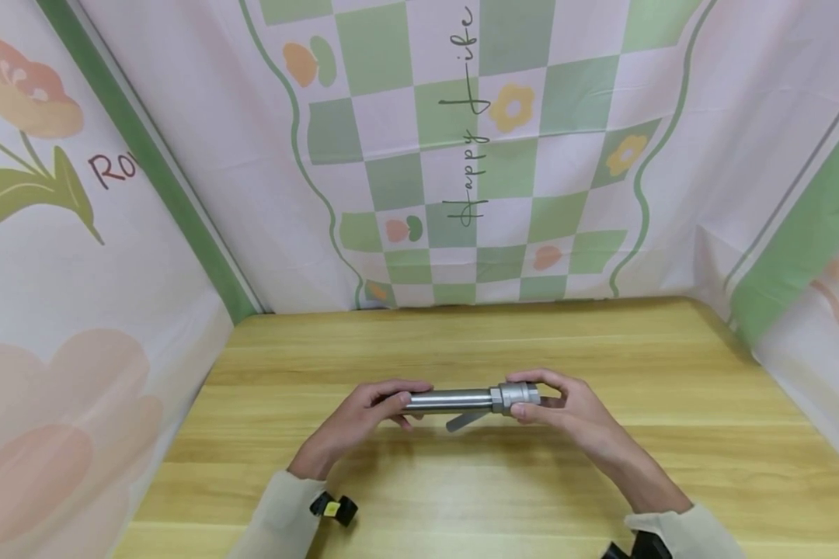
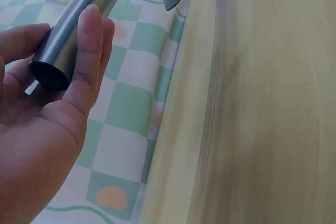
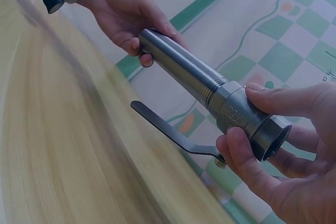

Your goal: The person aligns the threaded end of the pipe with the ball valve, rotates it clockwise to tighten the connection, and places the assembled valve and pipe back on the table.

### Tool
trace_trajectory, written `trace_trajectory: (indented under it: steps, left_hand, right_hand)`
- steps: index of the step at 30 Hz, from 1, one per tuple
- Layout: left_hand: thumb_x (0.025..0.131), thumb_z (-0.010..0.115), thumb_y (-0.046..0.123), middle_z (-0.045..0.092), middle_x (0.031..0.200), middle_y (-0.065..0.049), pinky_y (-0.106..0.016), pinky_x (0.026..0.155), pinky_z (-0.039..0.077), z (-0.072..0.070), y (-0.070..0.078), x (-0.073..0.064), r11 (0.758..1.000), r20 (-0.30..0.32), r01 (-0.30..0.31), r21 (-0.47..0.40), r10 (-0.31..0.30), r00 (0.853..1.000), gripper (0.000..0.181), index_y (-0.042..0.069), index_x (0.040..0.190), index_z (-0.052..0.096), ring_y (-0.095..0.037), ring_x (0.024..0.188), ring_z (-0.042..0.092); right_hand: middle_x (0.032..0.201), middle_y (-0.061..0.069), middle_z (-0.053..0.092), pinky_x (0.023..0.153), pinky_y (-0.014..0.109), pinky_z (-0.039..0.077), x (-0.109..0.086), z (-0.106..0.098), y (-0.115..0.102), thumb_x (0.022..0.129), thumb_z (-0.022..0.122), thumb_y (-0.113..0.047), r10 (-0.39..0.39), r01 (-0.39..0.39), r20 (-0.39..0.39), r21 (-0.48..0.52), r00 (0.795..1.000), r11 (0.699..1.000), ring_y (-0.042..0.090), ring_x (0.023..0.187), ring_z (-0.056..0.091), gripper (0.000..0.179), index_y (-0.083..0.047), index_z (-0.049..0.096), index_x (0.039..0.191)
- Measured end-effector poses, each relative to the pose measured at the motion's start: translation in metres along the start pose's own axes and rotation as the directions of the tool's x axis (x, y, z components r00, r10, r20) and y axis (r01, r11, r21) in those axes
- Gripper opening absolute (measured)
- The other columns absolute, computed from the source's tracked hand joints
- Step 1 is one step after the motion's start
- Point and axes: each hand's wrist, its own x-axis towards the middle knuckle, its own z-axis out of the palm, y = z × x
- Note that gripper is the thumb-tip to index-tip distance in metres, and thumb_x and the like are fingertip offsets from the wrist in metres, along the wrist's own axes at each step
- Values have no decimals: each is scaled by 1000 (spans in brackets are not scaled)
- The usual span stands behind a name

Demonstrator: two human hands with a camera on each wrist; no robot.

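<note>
Green-checked fabric [image 1: 447,175] backs the wood-grain table [image 1: 447,497]; above it, the left hand [image 1: 359,415] grips a steel pipe [image 1: 450,400], and the right hand [image 1: 580,411] holds the lever valve [image 1: 520,394] at its other end.

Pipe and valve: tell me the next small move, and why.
Probably twist the pipe slightly with the left grip while the right grip steadies the valve: each grip holds one part, and exposed thread shows where they meet. Whether to tighten or loosen, I can't tell.
</note>
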Motion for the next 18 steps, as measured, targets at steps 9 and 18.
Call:
trace_trajectory:
  steps: [9,18]
  left_hand:
    - [118,52,22,63,154,-21,-41,96,65,0,1,-1,1000,2,-9,13,9,1000,40,6,153,62,-54,119,67]
    - [116,56,22,63,154,-17,-47,98,64,1,3,-1,999,-11,-2,33,2,1000,39,8,152,64,-51,118,67]
  right_hand:
    - [143,30,61,93,33,64,0,0,-1,100,81,-17,1,-1,3,0,1000,1000,23,108,77,56,4,60,147]
    - [144,30,60,94,33,64,-1,0,0,99,81,-17,5,-5,4,-5,1000,1000,23,110,77,54,1,62,147]
